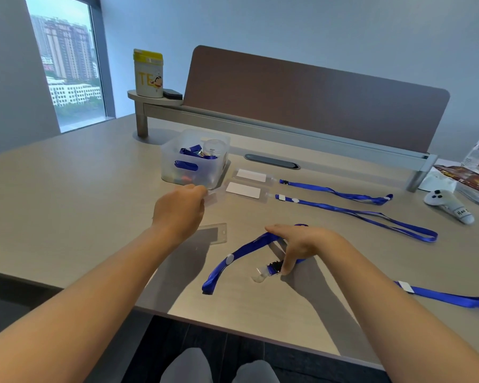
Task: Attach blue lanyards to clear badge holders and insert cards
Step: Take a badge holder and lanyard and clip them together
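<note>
your left hand (pixel 179 207) reaches toward the clear plastic bin (pixel 195 158), fingers pinched on the edge of a clear badge holder (pixel 213 196) that sits just in front of the bin. your right hand (pixel 302 244) is nearer you than the bin and off to its right, fingertips pressing the black clip (pixel 274 266) of a blue lanyard (pixel 233 258) down on the table (pixel 67 217); the strap loops under that hand and trails out to its left. a small clear tab (pixel 259 275) hangs off the clip.

a second empty holder (pixel 215 234) lies flat on the table in front of the bin, just beside your left wrist.

right of the bin, two finished sets lie side by side: a holder with a white card (pixel 250 175) joined to its lanyard (pixel 335 192), and, nearer you, another carded holder (pixel 244 190) with a longer lanyard (pixel 371 217) stretching away from the bin. one more loose lanyard (pixel 448 297) runs off the right edge, well apart from the bin.

inside the bin you can see more blue straps and a small clear jar (pixel 212 147).
</note>
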`<action>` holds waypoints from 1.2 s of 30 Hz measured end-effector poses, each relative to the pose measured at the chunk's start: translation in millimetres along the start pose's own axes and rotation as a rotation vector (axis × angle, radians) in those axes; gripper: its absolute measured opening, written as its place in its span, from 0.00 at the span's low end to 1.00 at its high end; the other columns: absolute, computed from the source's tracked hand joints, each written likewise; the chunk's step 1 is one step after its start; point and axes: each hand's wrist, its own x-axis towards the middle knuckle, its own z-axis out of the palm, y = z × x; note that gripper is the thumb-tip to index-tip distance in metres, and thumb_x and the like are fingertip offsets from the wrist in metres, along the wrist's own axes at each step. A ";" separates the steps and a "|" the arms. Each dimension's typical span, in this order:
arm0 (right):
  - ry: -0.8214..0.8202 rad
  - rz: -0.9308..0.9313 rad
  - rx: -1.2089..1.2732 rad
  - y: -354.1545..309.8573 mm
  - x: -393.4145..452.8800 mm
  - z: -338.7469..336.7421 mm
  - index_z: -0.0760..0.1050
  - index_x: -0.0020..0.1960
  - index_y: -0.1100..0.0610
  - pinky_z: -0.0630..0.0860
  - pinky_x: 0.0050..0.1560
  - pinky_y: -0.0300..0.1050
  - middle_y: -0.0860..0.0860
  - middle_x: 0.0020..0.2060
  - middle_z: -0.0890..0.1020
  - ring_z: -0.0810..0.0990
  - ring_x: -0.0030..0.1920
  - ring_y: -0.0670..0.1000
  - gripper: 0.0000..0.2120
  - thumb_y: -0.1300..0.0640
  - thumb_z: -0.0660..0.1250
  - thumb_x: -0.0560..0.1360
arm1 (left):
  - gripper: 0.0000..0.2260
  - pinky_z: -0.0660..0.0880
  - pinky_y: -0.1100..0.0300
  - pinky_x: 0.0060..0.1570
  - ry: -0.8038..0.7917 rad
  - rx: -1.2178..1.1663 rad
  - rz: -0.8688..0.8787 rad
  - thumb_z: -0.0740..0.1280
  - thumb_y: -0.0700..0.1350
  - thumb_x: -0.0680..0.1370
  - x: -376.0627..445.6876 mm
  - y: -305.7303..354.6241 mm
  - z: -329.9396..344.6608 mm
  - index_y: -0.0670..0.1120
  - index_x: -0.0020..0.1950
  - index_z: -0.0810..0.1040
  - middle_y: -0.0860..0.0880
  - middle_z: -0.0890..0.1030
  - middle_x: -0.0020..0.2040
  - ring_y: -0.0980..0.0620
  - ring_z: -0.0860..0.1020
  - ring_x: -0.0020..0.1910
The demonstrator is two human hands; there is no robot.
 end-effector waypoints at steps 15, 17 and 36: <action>0.245 -0.019 0.032 -18.7 21.0 12.6 0.74 0.59 0.60 0.72 0.57 0.45 0.57 0.58 0.78 0.76 0.58 0.55 0.14 0.59 0.65 0.74 | 0.11 0.77 0.55 0.48 -0.001 -0.010 -0.039 0.60 0.45 0.78 1.0 -5.2 1.1 0.42 0.56 0.75 0.42 0.80 0.55 0.42 0.79 0.50; 0.269 -0.003 0.115 -18.5 23.9 9.8 0.74 0.58 0.60 0.72 0.55 0.44 0.57 0.56 0.79 0.76 0.55 0.55 0.14 0.58 0.65 0.74 | 0.10 0.75 0.55 0.43 0.017 -0.043 -0.073 0.59 0.44 0.78 3.7 -12.4 1.3 0.41 0.53 0.76 0.41 0.81 0.53 0.42 0.78 0.48; 0.628 -0.180 0.989 -95.9 119.7 -132.3 0.70 0.42 0.62 0.67 0.28 0.38 0.54 0.28 0.72 0.68 0.27 0.48 0.05 0.62 0.63 0.76 | 0.10 0.69 0.60 0.39 0.176 -0.421 -0.350 0.59 0.43 0.78 89.6 -76.6 -23.0 0.39 0.53 0.76 0.40 0.80 0.54 0.49 0.72 0.42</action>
